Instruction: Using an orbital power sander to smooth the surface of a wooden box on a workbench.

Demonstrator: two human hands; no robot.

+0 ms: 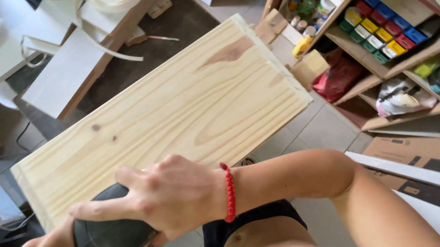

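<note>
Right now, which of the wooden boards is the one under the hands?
The large pale pine board with visible knots and grain. The right hand grips a dark rounded tool at its near edge; the white boards lie beyond it, untouched.

Bare arms, no sleeves; red bead bracelet on wrist; dark shorts

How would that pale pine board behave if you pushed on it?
The pine board looks thick and flat, so probably stiff, not floppy. Its far end overhangs the floor tiles, so pressing there might tip it. Its smooth face may slide.
</note>
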